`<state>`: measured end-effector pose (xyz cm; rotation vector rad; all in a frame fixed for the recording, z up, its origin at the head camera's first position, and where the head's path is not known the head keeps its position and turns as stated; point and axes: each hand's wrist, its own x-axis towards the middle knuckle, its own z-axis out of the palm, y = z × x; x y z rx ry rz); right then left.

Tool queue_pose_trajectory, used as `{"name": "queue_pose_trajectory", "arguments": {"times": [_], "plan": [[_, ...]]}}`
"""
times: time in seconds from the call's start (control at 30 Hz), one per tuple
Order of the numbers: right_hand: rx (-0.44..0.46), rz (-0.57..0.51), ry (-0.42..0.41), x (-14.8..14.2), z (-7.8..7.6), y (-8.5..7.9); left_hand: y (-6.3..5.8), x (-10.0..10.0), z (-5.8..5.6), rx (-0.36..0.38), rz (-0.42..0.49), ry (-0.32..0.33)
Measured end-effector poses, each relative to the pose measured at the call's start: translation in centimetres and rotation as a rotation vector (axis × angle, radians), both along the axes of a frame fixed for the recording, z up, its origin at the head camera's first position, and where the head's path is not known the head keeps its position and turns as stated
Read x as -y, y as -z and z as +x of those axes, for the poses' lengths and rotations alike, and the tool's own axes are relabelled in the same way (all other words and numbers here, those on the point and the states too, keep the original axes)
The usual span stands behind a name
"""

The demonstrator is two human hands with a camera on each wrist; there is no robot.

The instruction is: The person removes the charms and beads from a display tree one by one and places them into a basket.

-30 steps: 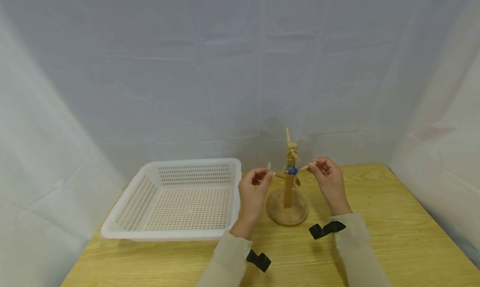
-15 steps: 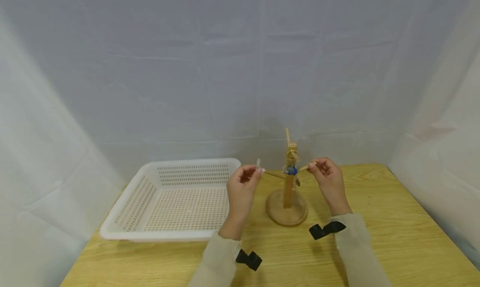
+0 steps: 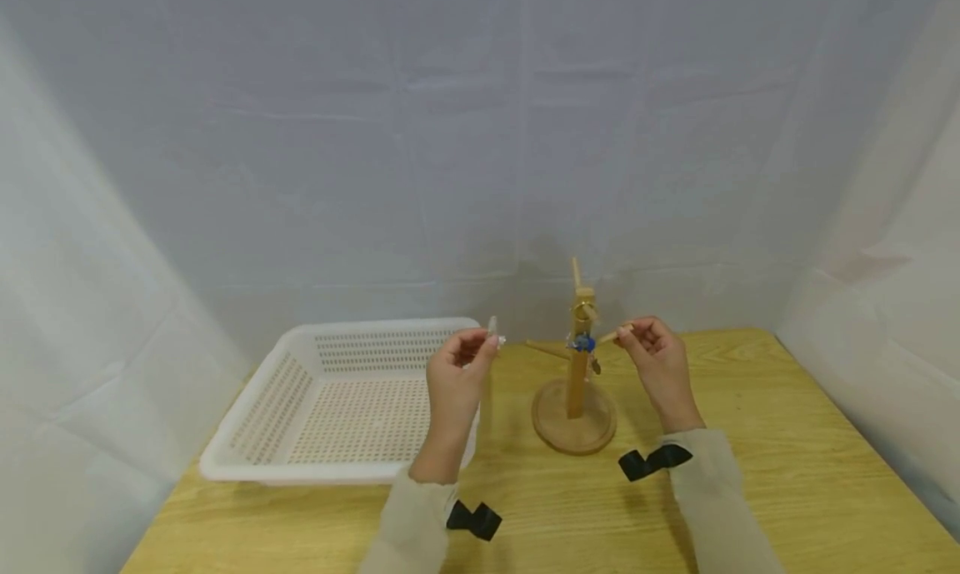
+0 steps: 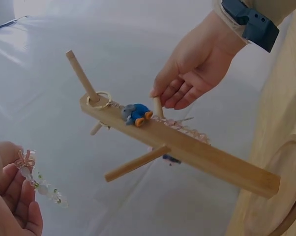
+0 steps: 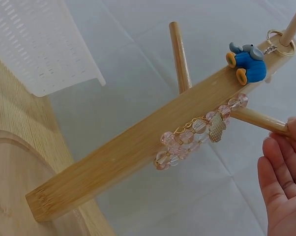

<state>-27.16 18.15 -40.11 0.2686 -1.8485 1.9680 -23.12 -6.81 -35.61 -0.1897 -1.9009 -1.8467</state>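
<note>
My left hand [image 3: 456,378] pinches a string of clear, white and green beads [image 4: 42,187] with a pink bow. It is just left of the tip of the bare left peg [image 3: 546,349] on a wooden peg stand [image 3: 577,395]. On the stand's other side, my right hand [image 3: 663,370] pinches the end of the right peg [image 5: 258,120] between thumb and finger. A pink bead bracelet [image 5: 187,137] hangs at the base of that peg. From the front upper peg, a keychain with a blue and grey elephant figure [image 5: 251,68] hangs by its ring.
A white perforated plastic basket [image 3: 330,472] stands to the left on the wooden table [image 3: 757,441], partly behind my left hand and forearm. White sheets [image 3: 360,182] rise behind and at both sides. Something small and dark [image 4: 171,159] shows below the stand's post.
My left hand has moved left, away from the post and past the left peg's tip, carrying the bead string. My right hand stays on the right peg.
</note>
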Motion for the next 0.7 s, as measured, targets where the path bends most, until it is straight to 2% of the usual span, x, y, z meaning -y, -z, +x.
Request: {"name": "queue_pose_trajectory", "arguments": {"times": [0.1, 0.27, 0.37, 0.47, 0.5, 0.6, 0.7], "plan": [[0.003, 0.002, 0.000, 0.0, 0.0, 0.0, 0.8, 0.8, -0.5, -0.007, 0.006, -0.002], [0.006, -0.010, 0.003, 0.0, 0.0, 0.0, 1.2, 2.3, -0.7, -0.004, 0.020, -0.006], [0.007, -0.007, 0.002, 0.0, 0.1, -0.1, 0.0, 3.0, 0.1, 0.026, -0.012, -0.025], [-0.002, -0.010, -0.004, 0.0, 0.1, 0.0, -0.1, 4.2, 0.0, 0.058, -0.050, -0.051], [-0.006, -0.011, -0.006, 0.0, 0.1, 0.0, -0.2, 4.7, -0.1, 0.073, -0.062, -0.058], [-0.021, -0.031, -0.012, 0.0, 0.0, 0.1, 0.9, 6.3, -1.2, 0.097, -0.087, -0.085], [-0.028, -0.048, -0.009, 0.0, -0.1, 0.2, 1.1, 7.7, -1.5, 0.122, -0.119, -0.113]]}}
